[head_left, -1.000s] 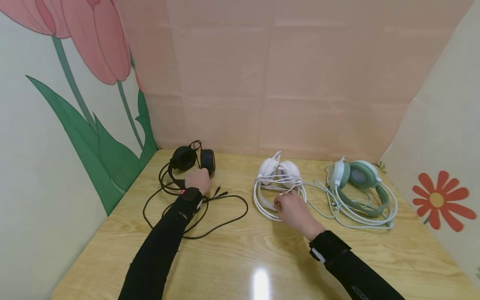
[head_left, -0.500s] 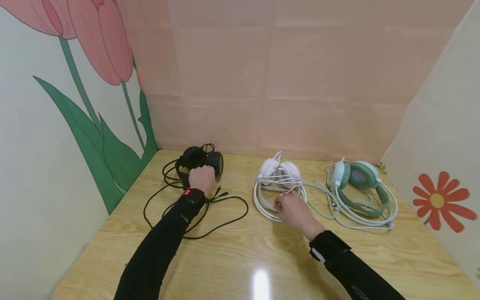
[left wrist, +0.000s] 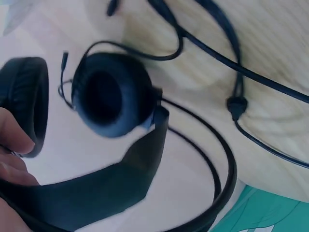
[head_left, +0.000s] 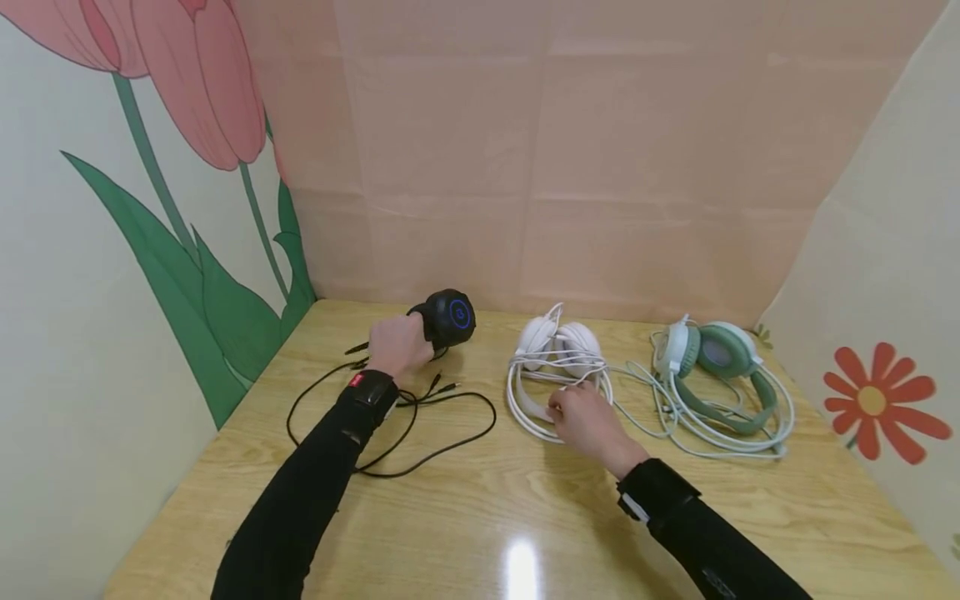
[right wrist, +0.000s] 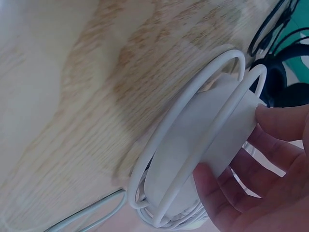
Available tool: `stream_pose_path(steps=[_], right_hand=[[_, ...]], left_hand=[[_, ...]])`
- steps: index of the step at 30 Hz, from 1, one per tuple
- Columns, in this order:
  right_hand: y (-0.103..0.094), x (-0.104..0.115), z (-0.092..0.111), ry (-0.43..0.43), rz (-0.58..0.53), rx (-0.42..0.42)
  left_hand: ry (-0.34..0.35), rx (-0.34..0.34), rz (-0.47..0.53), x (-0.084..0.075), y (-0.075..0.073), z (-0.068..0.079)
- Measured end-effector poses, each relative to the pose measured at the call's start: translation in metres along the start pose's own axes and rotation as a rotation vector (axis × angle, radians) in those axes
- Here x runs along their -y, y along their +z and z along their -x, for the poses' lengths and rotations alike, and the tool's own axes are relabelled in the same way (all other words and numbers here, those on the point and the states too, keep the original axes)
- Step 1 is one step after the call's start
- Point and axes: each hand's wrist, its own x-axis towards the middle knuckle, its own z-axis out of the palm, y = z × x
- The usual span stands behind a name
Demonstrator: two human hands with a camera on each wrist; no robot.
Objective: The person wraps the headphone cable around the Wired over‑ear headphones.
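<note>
My left hand [head_left: 400, 343] grips the black headphones [head_left: 450, 318] at the left of the table. In the left wrist view the fingers are around the headband [left wrist: 101, 193], close to one ear cup [left wrist: 34, 104]; the other ear cup [left wrist: 108, 94] hangs further off. A blue ring shows on an outer cup face in the head view. My right hand [head_left: 588, 421] holds the headband of the white headphones [head_left: 537, 340], thumb on one edge and fingers on the other in the right wrist view. White cable loops [right wrist: 212, 130] wrap around that band.
Green and white headphones [head_left: 723, 358] with a looped pale cable lie at the right. A black cable [head_left: 450, 450] from the left spreads across the tabletop [head_left: 465, 533] in front of the black headphones. A pink wall [head_left: 525, 167] stands behind the table.
My left hand has moved the black headphones to the right and turned them, so an ear cup's outer face with a blue ring now shows. My right hand and the white headphones have stayed put.
</note>
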Motion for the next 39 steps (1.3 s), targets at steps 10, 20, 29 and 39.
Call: stream_pose_path(steps=[10, 20, 29, 39], right_hand=[[-0.002, -0.001, -0.002, 0.018, -0.052, 0.036], [0.001, -0.003, -0.002, 0.019, -0.049, 0.032], [0.0, -0.003, -0.003, 0.037, -0.069, 0.049], [0.003, -0.003, -0.004, 0.022, -0.09, 0.004]], left_hand=[[0.121, -0.054, 0.106, 0.0, -0.018, 0.001], [0.145, -0.192, 0.001, -0.004, -0.021, -0.002], [0.133, -0.107, 0.028, -0.005, -0.047, -0.009], [0.108, -0.042, 0.198, -0.015, -0.088, -0.017]])
